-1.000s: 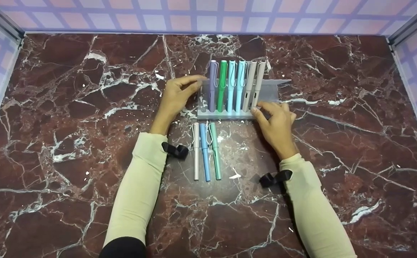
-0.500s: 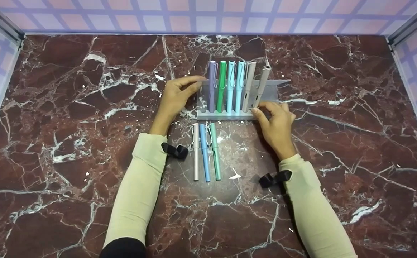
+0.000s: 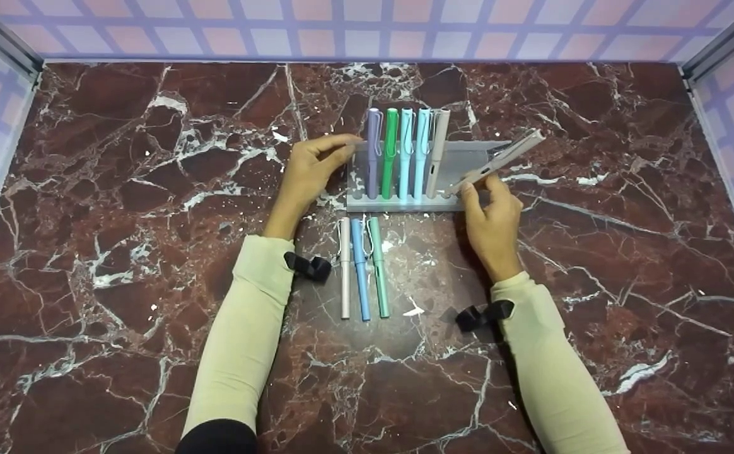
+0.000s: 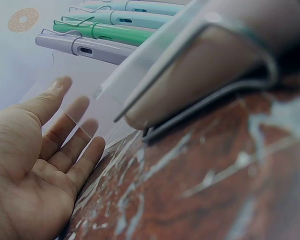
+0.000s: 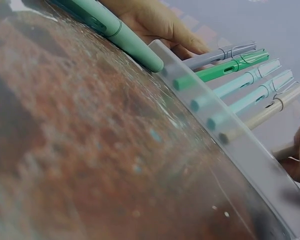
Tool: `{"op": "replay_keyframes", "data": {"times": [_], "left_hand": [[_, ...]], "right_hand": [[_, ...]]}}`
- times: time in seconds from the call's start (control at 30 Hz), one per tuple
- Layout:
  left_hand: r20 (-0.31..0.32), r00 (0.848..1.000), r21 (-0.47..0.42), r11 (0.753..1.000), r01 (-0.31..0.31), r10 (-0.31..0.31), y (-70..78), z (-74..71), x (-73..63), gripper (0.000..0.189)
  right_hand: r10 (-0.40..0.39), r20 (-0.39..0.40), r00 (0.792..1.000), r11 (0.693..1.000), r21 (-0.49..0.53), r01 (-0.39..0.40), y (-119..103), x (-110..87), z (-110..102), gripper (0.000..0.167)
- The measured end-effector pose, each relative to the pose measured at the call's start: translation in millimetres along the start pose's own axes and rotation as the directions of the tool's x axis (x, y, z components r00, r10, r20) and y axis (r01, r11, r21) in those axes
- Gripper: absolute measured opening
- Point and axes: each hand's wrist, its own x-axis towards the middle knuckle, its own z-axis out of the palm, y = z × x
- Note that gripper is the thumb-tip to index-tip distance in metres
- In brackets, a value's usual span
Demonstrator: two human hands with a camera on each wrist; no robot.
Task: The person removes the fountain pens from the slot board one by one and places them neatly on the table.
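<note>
A clear pen stand (image 3: 405, 205) holds a row of upright capped pens: a purple pen (image 3: 374, 151), a green pen (image 3: 390, 154), two light-blue pens (image 3: 405, 154) and a beige pen (image 3: 438, 154). My left hand (image 3: 316, 165) holds the stand's left edge, its fingers showing through the clear panel in the left wrist view. At the stand's right end my right hand (image 3: 494, 217) grips another beige pen (image 3: 509, 154) near its lower end. That pen leans far to the right, and its tip is close to the stand's front rail. In the right wrist view this hand is mostly cut off.
In front of the stand three pens lie side by side on the red marble-patterned table (image 3: 152, 353): a pale pen (image 3: 345, 271), a blue pen (image 3: 360, 271) and a mint-green pen (image 3: 379, 271). Checked walls (image 3: 367, 28) border the table's back and sides.
The rightmost beige pen has gone from upright in the row to tilted far right in my right hand, which has shifted slightly right. My left hand stays at the stand's edge.
</note>
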Motion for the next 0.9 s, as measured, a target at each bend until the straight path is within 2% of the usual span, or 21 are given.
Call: {"op": "replay_keyframes", "data": {"times": [0.2,0.4,0.57,0.73,0.9], "left_hand": [[-0.003,1.000,-0.008,1.000,0.003,-0.003,0.3,0.2,0.8,0.021],[-0.007,1.000,-0.009,1.000,-0.023,0.023,0.3,0.5,-0.2,0.021],[-0.004,1.000,-0.017,1.000,-0.024,0.024,-0.4,0.6,-0.6,0.021],[0.000,1.000,-0.019,1.000,-0.006,0.006,0.6,0.3,-0.5,0.021],[0.001,1.000,-0.031,1.000,-0.005,0.005,1.0,0.4,-0.8,0.021]], "right_hand": [[-0.043,-0.119,0.992,0.999,-0.026,0.040,-1.9,-0.4,-1.2,0.014],[-0.033,-0.181,0.983,0.994,0.099,0.051,-4.4,0.4,-1.2,0.030],[0.014,-0.209,0.978,0.989,0.145,0.017,-7.2,-2.5,-0.1,0.024],[0.001,-0.212,0.977,0.976,0.211,0.045,-8.3,-5.3,-0.3,0.012],[-0.012,-0.229,0.973,0.973,0.221,0.064,-8.1,-7.2,-1.4,0.017]]}}
